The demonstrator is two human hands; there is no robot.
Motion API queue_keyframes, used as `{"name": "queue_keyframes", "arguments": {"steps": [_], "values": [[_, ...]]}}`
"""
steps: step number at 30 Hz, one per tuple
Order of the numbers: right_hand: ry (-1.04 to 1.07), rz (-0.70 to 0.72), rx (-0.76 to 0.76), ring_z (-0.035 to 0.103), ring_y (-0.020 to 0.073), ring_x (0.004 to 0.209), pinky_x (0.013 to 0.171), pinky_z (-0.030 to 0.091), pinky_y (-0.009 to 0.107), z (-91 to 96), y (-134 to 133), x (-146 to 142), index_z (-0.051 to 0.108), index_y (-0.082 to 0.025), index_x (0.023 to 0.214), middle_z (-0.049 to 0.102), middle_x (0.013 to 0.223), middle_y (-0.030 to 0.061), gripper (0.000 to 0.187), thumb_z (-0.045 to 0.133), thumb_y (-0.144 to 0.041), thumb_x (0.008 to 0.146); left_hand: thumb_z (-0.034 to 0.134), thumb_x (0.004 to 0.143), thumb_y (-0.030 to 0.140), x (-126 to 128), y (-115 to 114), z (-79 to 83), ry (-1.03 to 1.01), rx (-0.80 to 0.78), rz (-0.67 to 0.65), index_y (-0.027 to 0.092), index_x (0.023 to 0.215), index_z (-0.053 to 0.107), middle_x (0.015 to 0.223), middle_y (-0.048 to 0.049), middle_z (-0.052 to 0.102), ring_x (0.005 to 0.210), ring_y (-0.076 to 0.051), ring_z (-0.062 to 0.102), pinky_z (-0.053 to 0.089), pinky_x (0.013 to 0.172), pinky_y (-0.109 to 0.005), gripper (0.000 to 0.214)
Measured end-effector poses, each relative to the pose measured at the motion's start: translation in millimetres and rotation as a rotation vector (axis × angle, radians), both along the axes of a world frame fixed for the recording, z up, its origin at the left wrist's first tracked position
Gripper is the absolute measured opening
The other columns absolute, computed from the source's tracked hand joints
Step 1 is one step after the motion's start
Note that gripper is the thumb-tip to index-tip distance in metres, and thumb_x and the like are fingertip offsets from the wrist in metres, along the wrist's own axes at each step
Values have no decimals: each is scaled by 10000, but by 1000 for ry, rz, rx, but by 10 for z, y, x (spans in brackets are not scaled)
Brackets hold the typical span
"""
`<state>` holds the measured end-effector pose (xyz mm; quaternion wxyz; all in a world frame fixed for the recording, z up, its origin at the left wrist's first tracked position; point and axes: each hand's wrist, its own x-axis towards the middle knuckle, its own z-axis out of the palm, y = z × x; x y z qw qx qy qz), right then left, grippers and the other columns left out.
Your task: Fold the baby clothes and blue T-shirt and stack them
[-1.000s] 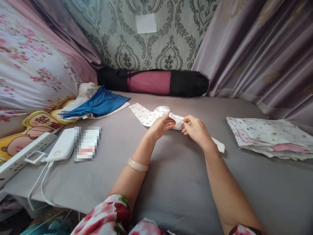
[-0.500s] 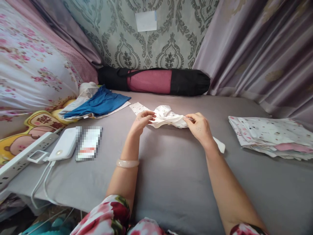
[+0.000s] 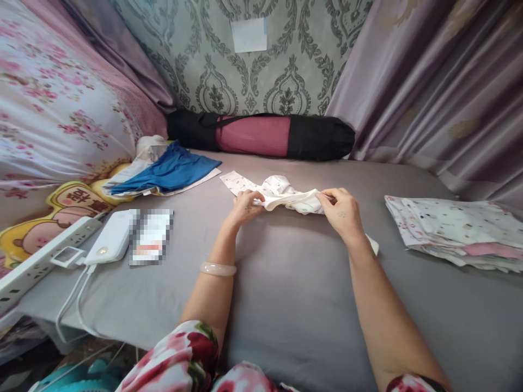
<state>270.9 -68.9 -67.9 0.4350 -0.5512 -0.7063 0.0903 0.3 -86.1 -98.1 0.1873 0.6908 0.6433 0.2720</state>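
Observation:
A small white garment [image 3: 279,187] with a fine print lies bunched on the grey bed sheet [image 3: 286,294], one printed end spread out to the left. My left hand [image 3: 247,208] pinches its near edge on the left side. At the opposite end of that edge, my right hand [image 3: 341,213] grips the cloth between thumb and fingers. The edge between the hands is stretched and slightly lifted. Partly hidden behind my right wrist is a white object [image 3: 372,245] whose kind I cannot make out.
Folded printed cloths [image 3: 453,226] are stacked at the right. To the left lie a blue garment [image 3: 167,169], a blurred-out flat item [image 3: 151,237], a white power bank [image 3: 112,237] with cables, and a power strip [image 3: 49,261]. A black and pink long bag [image 3: 253,135] rests along the wall.
My left hand has moved from loosely extended fingers to a closed pinch on the garment's edge. The edge is now pulled tighter between both hands. The view has shifted slightly.

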Motion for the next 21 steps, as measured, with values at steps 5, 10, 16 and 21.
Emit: {"name": "queue_keyframes", "arguments": {"steps": [5,10,16,21], "values": [[-1,1,-18,613,206,733,762,469,341,-22,30,39,719,-179,821,671,832,81,266,595,-414,834,606,814,298,-24,50,-39,-153,67,17,224,871,701,966,-38,697,985,-241,587,393,947,-407,133],[-50,60,-85,618,207,773,784,467,339,-43,73,114,741,-187,899,672,863,72,228,584,-331,817,566,829,331,-45,127,-79,-362,145,36,189,880,697,872,-26,709,865,-192,620,454,817,-297,200],[-103,29,-104,616,207,795,791,461,335,0,29,191,752,-196,889,667,860,70,234,542,-276,825,522,853,347,27,143,6,-412,270,21,192,907,656,848,-15,671,823,-169,595,447,772,-268,212],[-80,4,-23,617,224,852,833,459,366,124,-70,253,745,-215,838,697,940,75,205,567,-316,819,498,876,354,26,66,236,-365,338,-19,196,917,628,787,-5,626,764,-160,568,440,720,-259,209]]}}
